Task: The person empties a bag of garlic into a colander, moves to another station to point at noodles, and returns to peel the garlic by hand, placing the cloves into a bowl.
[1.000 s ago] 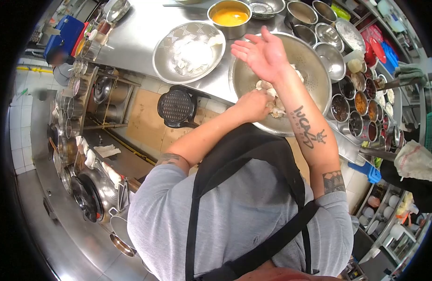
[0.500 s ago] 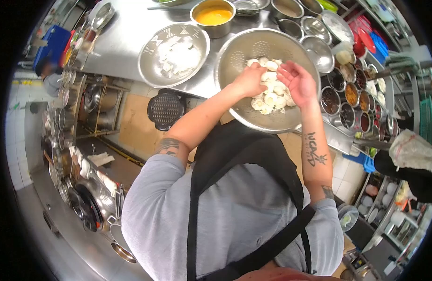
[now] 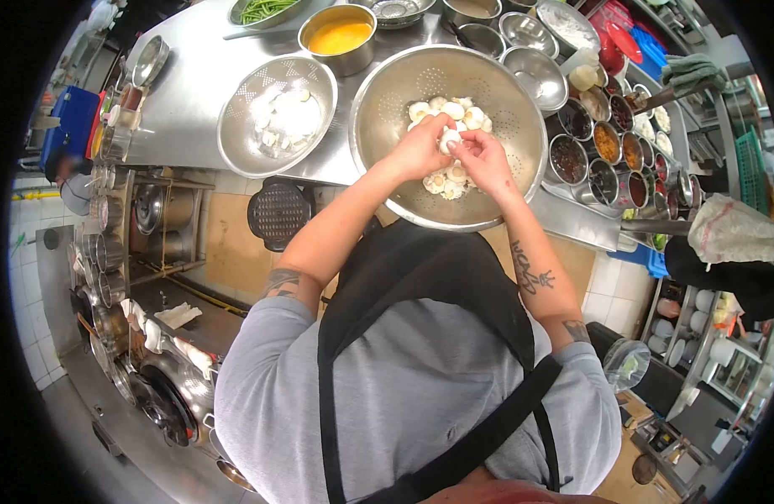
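My left hand [image 3: 417,151] and my right hand [image 3: 485,161] meet over the large perforated metal colander [image 3: 374,92]. Between their fingertips is a white button mushroom [image 3: 450,140], pinched from both sides. More whole white mushrooms [image 3: 454,107] lie in a pile beneath and behind the hands, partly covered by them. To the left, a second, smaller colander [image 3: 234,139] holds pale white pieces [image 3: 288,118], too washed out by glare to make out fully.
A pot of orange-yellow liquid [image 3: 341,38] and a bowl of green beans [image 3: 265,10] stand behind on the steel counter [image 3: 173,109]. At right are metal bowls [image 3: 534,80] and several ingredient tins [image 3: 569,160]. A black perforated stool [image 3: 280,212] is below the counter edge.
My right hand has gone from open with palm turned up to pinching. My left hand has come off the pile, and both now hold one mushroom. The whole view has shifted slightly.
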`<act>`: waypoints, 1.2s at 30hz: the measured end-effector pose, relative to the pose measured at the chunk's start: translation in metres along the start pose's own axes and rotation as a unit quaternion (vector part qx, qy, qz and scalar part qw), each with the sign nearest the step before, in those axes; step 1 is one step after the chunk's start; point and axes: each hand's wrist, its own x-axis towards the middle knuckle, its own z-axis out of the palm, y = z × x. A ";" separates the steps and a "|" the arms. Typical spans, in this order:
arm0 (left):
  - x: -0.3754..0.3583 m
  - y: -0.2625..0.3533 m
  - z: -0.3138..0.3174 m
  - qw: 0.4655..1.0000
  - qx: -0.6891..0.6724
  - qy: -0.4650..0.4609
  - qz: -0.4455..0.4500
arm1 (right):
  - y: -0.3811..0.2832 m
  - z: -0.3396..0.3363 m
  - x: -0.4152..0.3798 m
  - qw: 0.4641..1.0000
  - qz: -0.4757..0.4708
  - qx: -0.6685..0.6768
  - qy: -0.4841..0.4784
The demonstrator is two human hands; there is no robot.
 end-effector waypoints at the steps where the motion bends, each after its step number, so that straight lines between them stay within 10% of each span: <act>1: -0.003 -0.001 0.003 1.000 0.002 0.012 0.007 | -0.009 -0.002 -0.003 0.998 0.049 0.030 -0.024; 7: -0.014 0.010 -0.003 0.996 -0.066 -0.041 -0.045 | -0.005 0.001 -0.006 0.984 0.046 0.153 -0.077; 17: -0.014 0.010 0.001 0.986 -0.128 -0.042 -0.096 | -0.035 0.004 -0.018 0.975 -0.054 -0.206 -0.062; 29: -0.015 0.010 0.013 0.979 -0.141 0.114 0.095 | -0.040 0.024 -0.016 0.990 -0.037 -0.125 0.053; 34: -0.009 0.012 0.000 0.975 -0.208 0.069 -0.028 | -0.044 0.015 -0.013 0.965 -0.193 -0.167 0.054; 36: -0.009 0.014 -0.001 0.986 -0.153 0.068 -0.024 | -0.041 0.018 -0.012 0.977 -0.112 -0.182 0.024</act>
